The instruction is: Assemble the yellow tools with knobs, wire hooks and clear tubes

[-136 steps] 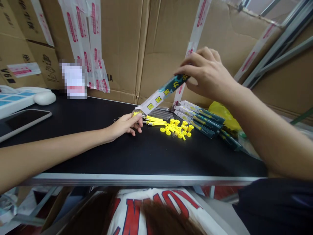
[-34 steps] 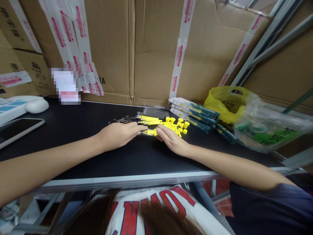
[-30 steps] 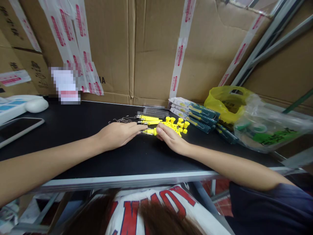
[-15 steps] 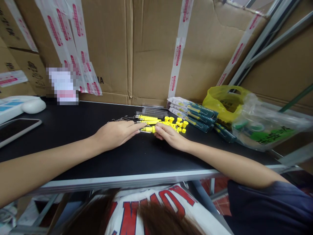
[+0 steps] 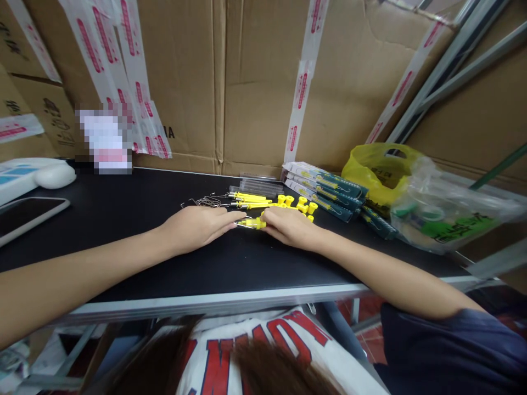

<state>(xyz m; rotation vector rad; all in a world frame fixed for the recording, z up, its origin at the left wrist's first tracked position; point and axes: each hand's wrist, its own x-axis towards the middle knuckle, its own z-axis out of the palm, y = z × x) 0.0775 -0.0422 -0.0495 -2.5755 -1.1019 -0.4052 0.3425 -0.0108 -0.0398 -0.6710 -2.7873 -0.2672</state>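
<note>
Between my two hands lies a small yellow spring-scale piece (image 5: 252, 223) with thin metal wire along it. My left hand (image 5: 197, 225) is closed on its left end, the fingers long and pressed together. At the right end, my right hand (image 5: 290, 226) grips the yellow part with curled fingers, which hide much of it. Just behind the hands are yellow rods with metal ends (image 5: 249, 201) and several yellow caps (image 5: 302, 206). A tangle of metal wire hooks (image 5: 208, 202) lies beyond my left hand.
Clear plastic tubes (image 5: 261, 187) lie at the back. Stacked printed boxes (image 5: 325, 189), a yellow bag (image 5: 373, 170) and a clear bag (image 5: 453, 214) stand to the right. A phone (image 5: 33, 219) and a white device (image 5: 37, 174) are on the left. Cardboard (image 5: 259, 109) walls the back.
My right hand has rolled over, its back now facing up more, and the yellow piece has turned slightly with it. My left hand has barely moved.
</note>
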